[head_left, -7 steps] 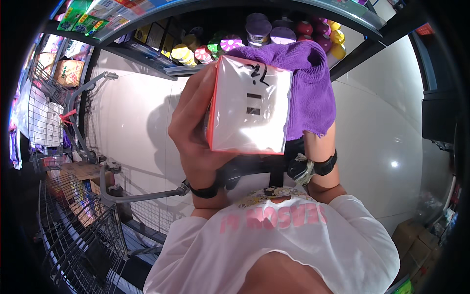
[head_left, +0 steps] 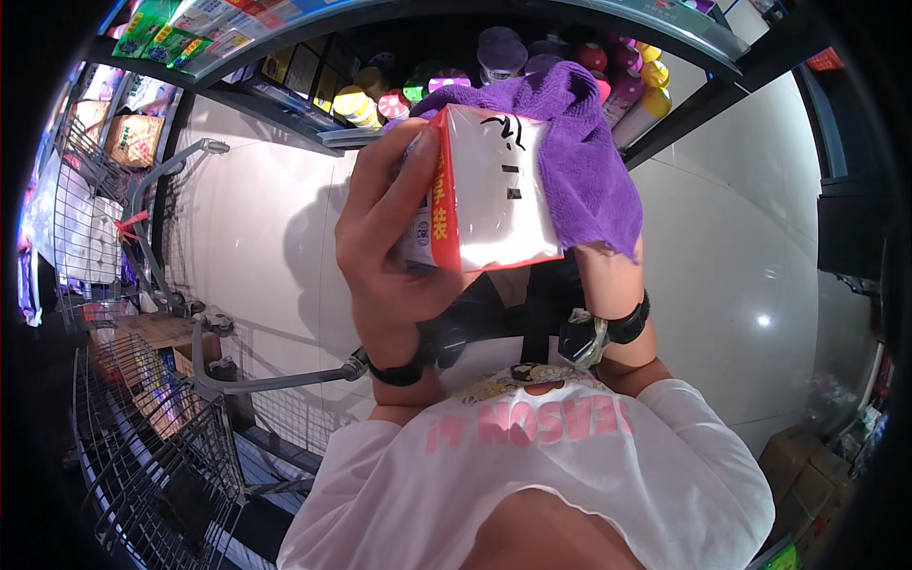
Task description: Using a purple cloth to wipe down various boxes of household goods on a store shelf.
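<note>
A boxy pack (head_left: 502,209), white on its facing side with red edges and a clear plastic wrap, is held up in front of my chest. My left hand (head_left: 385,223) is closed around its left side, thumb and fingers pressing on the wrap. A purple cloth (head_left: 594,171) drapes over my right hand (head_left: 606,271) and lies against the pack's right and far sides. Only the wrist end of that hand shows; its fingers are hidden under the cloth, which it holds up. Dark bands circle both wrists.
Beyond my hands, a dark shelf (head_left: 332,140) holds round yellow, red, green and purple containers (head_left: 501,55). Green packets (head_left: 157,33) lie on the level above. Wire shopping carts (head_left: 157,446) stand at the left, over pale floor tiles. Cardboard boxes (head_left: 807,475) sit at lower right.
The pack has turned, so its red printed left side now shows more. My right hand and the cloth have shifted slightly left and toward me along the pack.
</note>
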Motion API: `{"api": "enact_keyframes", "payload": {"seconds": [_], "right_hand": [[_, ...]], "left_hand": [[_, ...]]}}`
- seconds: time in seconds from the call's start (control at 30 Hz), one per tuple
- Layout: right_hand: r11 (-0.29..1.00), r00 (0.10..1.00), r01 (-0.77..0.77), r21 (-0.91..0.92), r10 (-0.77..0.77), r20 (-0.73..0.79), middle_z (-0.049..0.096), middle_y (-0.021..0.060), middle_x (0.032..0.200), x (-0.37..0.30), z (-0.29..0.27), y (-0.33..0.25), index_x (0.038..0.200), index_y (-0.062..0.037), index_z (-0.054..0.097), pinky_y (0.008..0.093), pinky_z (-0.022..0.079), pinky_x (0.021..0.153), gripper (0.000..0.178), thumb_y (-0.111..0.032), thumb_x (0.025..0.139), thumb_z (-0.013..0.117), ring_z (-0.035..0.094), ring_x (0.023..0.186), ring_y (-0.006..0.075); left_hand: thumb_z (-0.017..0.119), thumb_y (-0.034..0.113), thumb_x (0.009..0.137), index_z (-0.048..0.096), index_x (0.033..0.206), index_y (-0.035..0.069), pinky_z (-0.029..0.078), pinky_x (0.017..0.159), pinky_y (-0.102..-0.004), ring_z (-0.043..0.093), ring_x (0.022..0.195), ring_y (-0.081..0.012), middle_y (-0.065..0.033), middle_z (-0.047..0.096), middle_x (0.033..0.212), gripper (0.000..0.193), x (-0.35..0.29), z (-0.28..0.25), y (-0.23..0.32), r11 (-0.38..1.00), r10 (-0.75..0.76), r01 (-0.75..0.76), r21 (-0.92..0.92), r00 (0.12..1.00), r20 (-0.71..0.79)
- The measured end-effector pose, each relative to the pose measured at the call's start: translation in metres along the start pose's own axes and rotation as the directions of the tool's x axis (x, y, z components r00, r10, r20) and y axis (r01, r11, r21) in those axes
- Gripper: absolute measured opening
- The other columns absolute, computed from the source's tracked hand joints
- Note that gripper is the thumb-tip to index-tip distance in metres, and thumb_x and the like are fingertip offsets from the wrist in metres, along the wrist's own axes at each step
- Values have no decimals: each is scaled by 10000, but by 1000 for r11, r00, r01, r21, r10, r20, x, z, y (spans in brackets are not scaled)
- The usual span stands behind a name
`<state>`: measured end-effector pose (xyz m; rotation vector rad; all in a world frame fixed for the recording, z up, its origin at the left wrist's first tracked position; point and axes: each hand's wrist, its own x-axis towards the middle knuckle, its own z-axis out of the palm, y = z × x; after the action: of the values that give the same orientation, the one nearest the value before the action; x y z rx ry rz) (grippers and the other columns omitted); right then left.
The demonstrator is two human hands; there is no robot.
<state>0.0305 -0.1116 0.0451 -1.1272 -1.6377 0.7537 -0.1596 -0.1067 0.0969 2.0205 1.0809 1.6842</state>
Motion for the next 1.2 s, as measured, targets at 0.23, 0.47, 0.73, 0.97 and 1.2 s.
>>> {"api": "enact_keyframes", "payload": {"seconds": [0.23, 0.47, 0.73, 0.97, 1.2], "right_hand": [[995, 998, -61, 81, 59, 33, 519, 130, 1057, -4, -3, -9, 1090, 37, 453, 286, 367, 844, 313, -14, 786, 508, 493, 978, 220], [999, 999, -29, -37, 31, 36, 507, 134, 1077, -10, -14, -12, 1106, 35, 440, 291, 361, 855, 343, -14, 776, 521, 486, 991, 248], [960, 974, -183, 212, 206, -95, 505, 102, 1051, -5, -10, 5, 1107, 0, 449, 253, 376, 820, 298, -64, 818, 480, 483, 950, 187], [807, 908, -219, 548, 374, -189, 504, 57, 1004, -4, 3, 39, 1118, -6, 424, 216, 407, 768, 274, -99, 859, 435, 489, 870, 126], [866, 918, -222, 448, 340, -203, 490, 74, 1062, -6, -3, 40, 1146, -6, 404, 226, 412, 788, 298, -107, 866, 422, 492, 912, 145]], "left_hand": [[719, 182, 528, 479, 1086, -97, 436, 752, -328, 538, 906, -298, -229, 499, 1041, 669, -8, 11, 9, 977, -171, 147, -152, 973, -156], [707, 238, 575, 452, 1103, -109, 432, 768, -357, 532, 925, -320, -256, 499, 1042, 681, -6, 13, 9, 998, -12, 15, 56, 999, -50], [570, 435, 665, 421, 1114, -136, 423, 790, -403, 514, 955, -362, -282, 487, 1062, 742, -4, 23, -20, 950, 307, -305, 69, 951, -26], [522, 407, 694, 454, 1068, -152, 420, 798, -402, 512, 968, -369, -289, 488, 1062, 676, -8, 28, -27, 956, 266, -281, -88, 953, -147], [481, 462, 700, 462, 1053, -156, 422, 793, -399, 519, 959, -363, -290, 491, 1058, 712, -10, 23, -22, 972, 234, -231, 36, 967, -100]]}}
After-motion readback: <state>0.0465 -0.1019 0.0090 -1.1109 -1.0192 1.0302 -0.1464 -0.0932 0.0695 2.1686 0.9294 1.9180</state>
